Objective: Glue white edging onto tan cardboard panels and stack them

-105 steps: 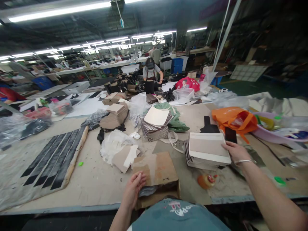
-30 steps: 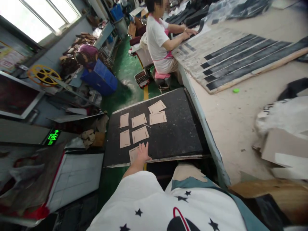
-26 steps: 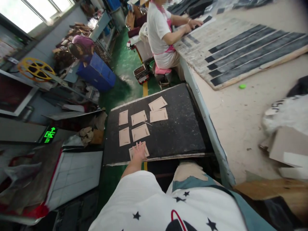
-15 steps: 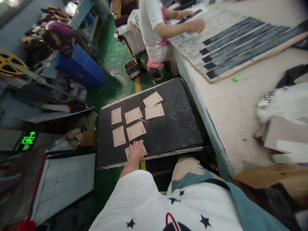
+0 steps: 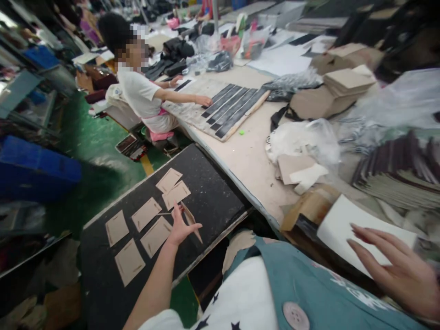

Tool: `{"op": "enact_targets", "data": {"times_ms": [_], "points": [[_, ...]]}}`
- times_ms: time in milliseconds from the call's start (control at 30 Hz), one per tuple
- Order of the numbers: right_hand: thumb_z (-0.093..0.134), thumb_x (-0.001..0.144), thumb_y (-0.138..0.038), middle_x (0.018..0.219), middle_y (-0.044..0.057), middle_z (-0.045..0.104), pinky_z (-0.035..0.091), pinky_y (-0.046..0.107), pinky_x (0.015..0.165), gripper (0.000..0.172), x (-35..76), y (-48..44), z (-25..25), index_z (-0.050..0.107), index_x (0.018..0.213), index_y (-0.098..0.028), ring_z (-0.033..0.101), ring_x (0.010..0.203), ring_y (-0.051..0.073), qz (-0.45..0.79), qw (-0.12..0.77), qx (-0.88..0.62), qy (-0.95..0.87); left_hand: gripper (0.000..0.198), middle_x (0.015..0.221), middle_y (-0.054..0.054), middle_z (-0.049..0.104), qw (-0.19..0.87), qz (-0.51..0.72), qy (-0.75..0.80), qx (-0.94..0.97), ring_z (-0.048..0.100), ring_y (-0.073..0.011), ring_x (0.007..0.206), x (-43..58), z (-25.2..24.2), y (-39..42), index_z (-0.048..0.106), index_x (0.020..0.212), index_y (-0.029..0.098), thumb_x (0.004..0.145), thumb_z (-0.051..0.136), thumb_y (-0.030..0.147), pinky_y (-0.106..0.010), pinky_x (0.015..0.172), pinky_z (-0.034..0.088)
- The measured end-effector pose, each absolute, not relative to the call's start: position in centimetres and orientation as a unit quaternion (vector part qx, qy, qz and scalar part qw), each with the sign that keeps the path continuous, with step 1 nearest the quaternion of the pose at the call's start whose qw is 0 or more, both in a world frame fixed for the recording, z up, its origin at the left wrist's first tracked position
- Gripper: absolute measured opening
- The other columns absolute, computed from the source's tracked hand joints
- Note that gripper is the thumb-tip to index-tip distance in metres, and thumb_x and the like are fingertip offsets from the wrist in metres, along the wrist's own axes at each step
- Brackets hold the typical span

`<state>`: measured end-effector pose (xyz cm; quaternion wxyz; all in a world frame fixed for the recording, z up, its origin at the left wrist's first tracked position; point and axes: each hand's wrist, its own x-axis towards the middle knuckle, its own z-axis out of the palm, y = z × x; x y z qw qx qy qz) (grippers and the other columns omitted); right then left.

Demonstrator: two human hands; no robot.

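My left hand (image 5: pixel 181 227) is over the black board (image 5: pixel 220 197), its thumb and fingers gripping a beige rectangular piece (image 5: pixel 193 222) that tilts up almost edge-on. Several similar flat pieces lie on the board to its left and beyond, such as a near piece (image 5: pixel 129 262) with small dark marks along its edges; two at the far end overlap. A thin light stick (image 5: pixel 164 213) lies by my fingertips. At the right, my right hand (image 5: pixel 395 266) hovers open with fingers stretched, over or beside a blank white sheet (image 5: pixel 357 231).
A long worktable (image 5: pixel 247 169) runs beside the board. On it are dark strips (image 5: pixel 237 107) on a pale panel, a plastic bag (image 5: pixel 309 142), and stacked dark pieces (image 5: pixel 402 160). A co-worker (image 5: pixel 140 96) sits beyond, one arm reaching to the strips. A blue bin (image 5: pixel 37 169) stands left.
My view has swung to the right. My left hand, flat on a piece at the near edge before, now holds a piece tilted up farther along the board. My right hand has come into view.
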<state>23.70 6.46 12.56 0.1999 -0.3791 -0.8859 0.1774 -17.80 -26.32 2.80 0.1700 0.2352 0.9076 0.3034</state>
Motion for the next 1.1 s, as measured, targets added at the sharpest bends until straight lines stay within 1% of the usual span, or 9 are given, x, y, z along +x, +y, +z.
{"op": "enact_targets", "data": {"times_ms": [167,300,467,567,800,867,967,1033,1100], "points": [[0.050,0.084,-0.046,0.101,0.007,0.064,0.045,0.033,0.084,0.030,19.7,5.3,13.5,0.066,0.100,-0.025,0.059,0.090,0.020,0.385,0.208,-0.385,-0.812,0.137,0.151,-0.013,0.007,0.225,0.590,0.662,0.404,0.029,-0.0306,0.133,-13.5,12.1,-11.7,-0.025,0.137,0.031,0.048,0.069,0.072,-0.042,0.103,0.037],[0.046,0.081,-0.055,0.083,0.006,0.065,0.045,0.029,0.069,0.046,17.8,5.4,14.4,0.070,0.096,-0.018,0.056,0.073,0.018,0.502,0.188,-0.455,-0.711,0.131,0.151,-0.011,0.011,0.274,0.677,0.482,0.484,0.028,-0.0307,0.134,-7.8,16.0,-3.9,-0.020,0.139,0.034,0.052,0.071,0.067,-0.046,0.105,0.034],[0.053,0.072,-0.063,0.054,-0.001,0.049,0.028,0.022,0.046,0.053,19.0,6.0,14.6,0.069,0.079,-0.013,0.035,0.048,0.008,0.625,0.216,-0.494,-0.565,0.128,0.151,-0.010,0.015,0.346,0.668,0.394,0.528,0.030,-0.0313,0.133,-1.6,17.5,1.1,-0.016,0.141,0.034,0.052,0.069,0.069,-0.047,0.106,0.035],[0.062,0.065,-0.063,0.050,-0.005,0.039,0.018,0.021,0.044,0.052,20.4,5.9,14.6,0.065,0.075,-0.012,0.027,0.046,0.006,0.671,0.261,-0.488,-0.493,0.127,0.152,-0.008,0.012,0.383,0.638,0.381,0.548,0.027,-0.0309,0.134,1.0,17.9,2.5,-0.018,0.140,0.036,0.051,0.065,0.073,-0.046,0.108,0.033],[0.077,0.046,-0.057,0.050,-0.006,0.037,0.011,0.022,0.044,0.051,25.6,5.8,13.3,0.057,0.066,-0.014,0.022,0.044,0.004,0.683,0.370,-0.534,-0.335,0.137,0.152,-0.010,0.009,0.447,0.490,0.428,0.614,0.017,-0.0314,0.137,1.0,15.5,3.8,-0.025,0.138,0.030,0.048,0.070,0.069,-0.044,0.112,0.023],[0.077,0.046,-0.056,0.051,-0.005,0.041,0.015,0.022,0.045,0.051,27.6,5.8,12.7,0.060,0.068,-0.013,0.025,0.044,0.005,0.645,0.394,-0.564,-0.332,0.137,0.152,-0.011,0.007,0.474,0.464,0.432,0.611,0.014,-0.0332,0.138,0.1,13.8,4.0,-0.017,0.142,0.027,0.045,0.068,0.074,-0.045,0.111,0.024],[0.078,0.047,-0.054,0.054,-0.002,0.048,0.022,0.022,0.046,0.048,30.2,5.8,11.7,0.063,0.069,-0.013,0.032,0.046,0.006,0.614,0.400,-0.591,-0.337,0.106,0.141,-0.014,0.037,0.505,0.443,0.476,0.567,0.037,-0.0308,0.128,-0.6,11.7,4.2,0.017,0.144,0.021,0.062,0.057,0.074,-0.043,0.104,0.033],[0.078,0.048,-0.052,0.056,-0.001,0.051,0.025,0.023,0.047,0.047,31.1,5.8,11.1,0.065,0.070,-0.013,0.034,0.047,0.006,0.612,0.398,-0.596,-0.335,0.070,0.118,-0.013,0.059,0.493,0.407,0.551,0.537,0.056,-0.0264,0.109,-0.4,11.0,4.3,0.048,0.128,0.017,0.076,0.050,0.063,-0.041,0.094,0.043],[0.078,0.049,-0.052,0.057,-0.001,0.052,0.027,0.023,0.047,0.045,31.5,5.8,10.6,0.065,0.070,-0.014,0.035,0.047,0.006,0.612,0.398,-0.596,-0.335,0.049,0.094,-0.009,0.067,0.468,0.368,0.607,0.527,0.063,-0.0214,0.085,0.2,10.8,4.6,0.064,0.105,0.014,0.081,0.049,0.054,-0.036,0.080,0.049]]}}
